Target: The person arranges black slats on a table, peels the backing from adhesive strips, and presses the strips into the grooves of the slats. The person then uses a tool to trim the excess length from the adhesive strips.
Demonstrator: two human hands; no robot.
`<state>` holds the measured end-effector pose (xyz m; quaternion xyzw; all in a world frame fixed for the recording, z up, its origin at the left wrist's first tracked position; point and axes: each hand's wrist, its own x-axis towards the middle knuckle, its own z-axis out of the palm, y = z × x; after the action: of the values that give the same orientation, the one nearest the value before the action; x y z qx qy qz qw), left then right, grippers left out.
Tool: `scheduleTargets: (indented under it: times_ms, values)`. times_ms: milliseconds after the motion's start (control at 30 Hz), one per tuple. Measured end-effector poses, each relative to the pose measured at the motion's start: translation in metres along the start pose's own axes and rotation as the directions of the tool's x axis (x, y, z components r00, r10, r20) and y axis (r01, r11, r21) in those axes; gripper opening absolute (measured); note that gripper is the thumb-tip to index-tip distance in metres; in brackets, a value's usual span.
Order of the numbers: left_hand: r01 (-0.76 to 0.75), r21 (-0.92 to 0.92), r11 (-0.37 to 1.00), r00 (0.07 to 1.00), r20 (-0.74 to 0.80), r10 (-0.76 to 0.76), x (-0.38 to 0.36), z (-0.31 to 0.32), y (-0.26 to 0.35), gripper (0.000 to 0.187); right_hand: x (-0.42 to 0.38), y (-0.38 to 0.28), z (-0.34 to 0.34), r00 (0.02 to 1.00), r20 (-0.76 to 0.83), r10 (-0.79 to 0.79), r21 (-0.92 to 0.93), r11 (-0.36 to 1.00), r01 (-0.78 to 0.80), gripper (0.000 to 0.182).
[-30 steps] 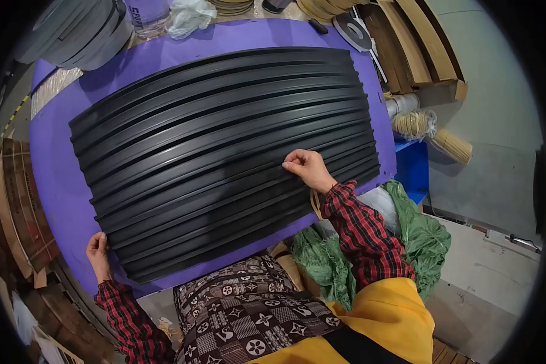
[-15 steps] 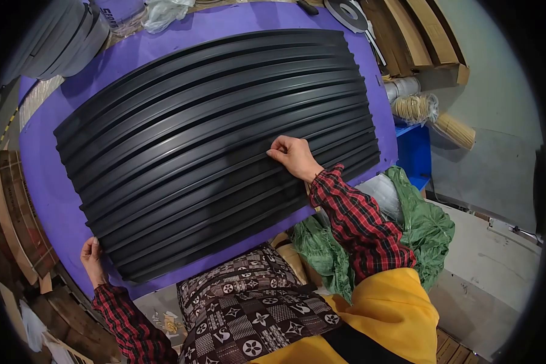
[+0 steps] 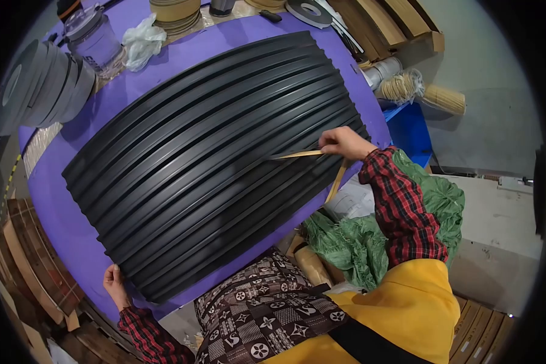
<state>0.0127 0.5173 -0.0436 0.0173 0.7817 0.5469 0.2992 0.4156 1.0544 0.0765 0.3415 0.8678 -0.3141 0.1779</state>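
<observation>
Long black ribbed strips (image 3: pixel 218 133) lie side by side across the purple table top (image 3: pixel 51 209), curving in the wide lens. My right hand (image 3: pixel 346 144) is closed on a narrow tan tape strip (image 3: pixel 303 155) above the right part of the black strips. One stretch of that tape runs left, low over a black strip, and another hangs past the table's front edge. At the left end of the strips, my left hand (image 3: pixel 116 285) pinches with thumb and finger at a black strip's end. Its exact grip is partly hidden.
Grey tape rolls (image 3: pixel 42 88), a clear plastic jug (image 3: pixel 91 36), a white plastic bag (image 3: pixel 144 42) and tan rolls (image 3: pixel 176 15) stand along the back. A blue bin (image 3: pixel 409 133) and green sacking (image 3: pixel 352 242) are at the right. Cardboard pieces (image 3: pixel 33 255) stand at the left.
My right hand has moved right, and the tan tape now stretches visibly from it. The view has shifted, showing more of the table's back; my left hand stays at the strips' left end.
</observation>
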Motion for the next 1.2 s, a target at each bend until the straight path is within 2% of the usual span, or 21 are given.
scheduleTargets:
  times_ms: [100, 133, 167, 200, 233, 300, 333, 400, 467, 533, 567, 600, 633, 733, 867, 900, 1000, 1033, 1100, 1167, 1200]
  values:
    - [0.006, 0.014, 1.0, 1.0, 0.028, -0.006, 0.004, -0.004, -0.001, 0.012, -0.032, 0.015, -0.028, 0.946, -0.29, 0.143, -0.347, 0.906, -0.244, 0.017]
    - [0.035, 0.039, 0.999, 0.999, 0.013, -0.035, 0.005, -0.006, 0.001, 0.011, -0.044, 0.011, -0.025, 0.876, -0.483, 0.012, -0.407, 0.882, -0.237, 0.019]
    - [0.062, 0.061, 0.996, 0.998, -0.005, -0.061, 0.006, -0.005, 0.005, 0.011, -0.055, -0.006, -0.021, 0.842, -0.536, -0.061, -0.29, 0.95, -0.116, 0.017]
    - [-0.181, 0.371, 0.911, 0.972, -0.072, 0.222, 0.009, 0.001, 0.011, 0.012, -0.067, -0.033, -0.015, 0.792, -0.597, -0.129, -0.185, 0.983, 0.02, 0.016]
    - [-0.354, 0.642, 0.68, 0.865, -0.052, 0.499, 0.007, 0.012, 0.018, 0.013, -0.082, -0.076, -0.003, 0.908, -0.387, 0.162, 0.324, 0.946, -0.031, 0.013]
    - [-0.23, 0.247, 0.941, 0.971, 0.125, 0.204, -0.034, 0.092, 0.092, 0.017, -0.106, -0.157, 0.039, 0.878, -0.429, -0.215, 0.193, 0.927, 0.321, 0.015]
    - [-0.137, 0.09, 0.986, 0.945, 0.31, 0.103, -0.055, 0.138, 0.116, 0.023, -0.109, -0.186, 0.072, 0.85, -0.393, -0.351, 0.002, 0.924, 0.383, 0.015]
    - [0.089, 0.053, 0.995, 0.689, 0.718, -0.1, -0.083, 0.214, 0.136, 0.034, -0.096, -0.232, 0.133, 0.872, -0.201, -0.447, 0.04, 0.886, 0.463, 0.014]
    - [0.327, 0.153, 0.933, 0.44, 0.849, -0.294, -0.08, 0.265, 0.129, 0.034, -0.08, -0.238, 0.182, 0.79, -0.357, -0.498, -0.197, 0.867, 0.458, 0.011]
    - [0.333, 0.228, 0.915, 0.285, 0.9, -0.329, -0.064, 0.287, 0.118, 0.03, -0.073, -0.225, 0.154, 0.962, -0.036, -0.271, -0.114, 0.957, 0.265, 0.015]
    - [0.21, 0.195, 0.958, 0.322, 0.911, -0.256, -0.06, 0.291, 0.105, 0.02, -0.065, -0.202, 0.145, 0.888, -0.388, -0.249, -0.155, 0.967, 0.203, 0.018]
    - [0.228, 0.238, 0.944, 0.345, 0.887, -0.307, -0.062, 0.29, 0.104, 0.018, -0.054, -0.173, 0.141, 0.695, -0.687, -0.209, -0.168, 0.977, 0.129, 0.02]
    - [0.244, 0.288, 0.926, 0.362, 0.859, -0.362, -0.065, 0.289, 0.104, 0.016, -0.04, -0.146, 0.136, 0.573, -0.81, -0.125, -0.101, 0.992, 0.074, 0.03]
    - [0.196, 0.323, 0.926, 0.418, 0.826, -0.377, -0.077, 0.281, 0.105, 0.015, -0.002, -0.096, 0.133, 0.622, -0.783, -0.013, -0.054, 0.997, -0.046, 0.038]
    - [0.226, 0.333, 0.916, 0.45, 0.798, -0.401, -0.094, 0.284, 0.106, 0.017, 0.023, -0.062, 0.138, 0.745, -0.639, -0.191, -0.162, 0.98, 0.113, 0.017]
    - [0.237, 0.338, 0.911, 0.442, 0.797, -0.411, -0.1, 0.289, 0.105, 0.019, 0.021, -0.056, 0.128, 0.652, -0.722, -0.229, -0.181, 0.973, 0.142, 0.012]
    - [0.199, 0.262, 0.944, 0.471, 0.82, -0.327, -0.131, 0.339, 0.116, 0.043, -0.029, -0.019, 0.043, 0.582, -0.766, -0.272, -0.356, 0.934, -0.032, 0.009]
    - [0.151, 0.24, 0.959, 0.418, 0.863, -0.282, -0.138, 0.366, 0.117, 0.051, -0.052, 0.003, 0.008, 0.504, -0.822, -0.266, -0.297, 0.955, 0.019, 0.01]
    - [-0.019, 0.063, 0.998, 0.478, 0.877, -0.047, -0.165, 0.432, 0.113, 0.057, -0.105, 0.054, -0.055, 0.491, -0.865, -0.104, -0.153, 0.986, -0.062, 0.01]
    - [-0.462, -0.019, 0.887, 0.542, 0.785, 0.299, -0.183, 0.502, 0.101, 0.065, -0.153, 0.109, -0.106, 0.496, -0.863, 0.097, 0.06, 0.994, -0.09, 0.009]
    - [-0.568, 0.011, 0.823, 0.551, 0.749, 0.369, -0.197, 0.527, 0.119, 0.066, -0.174, 0.134, -0.125, 0.476, -0.862, 0.175, 0.141, 0.984, -0.107, 0.009]
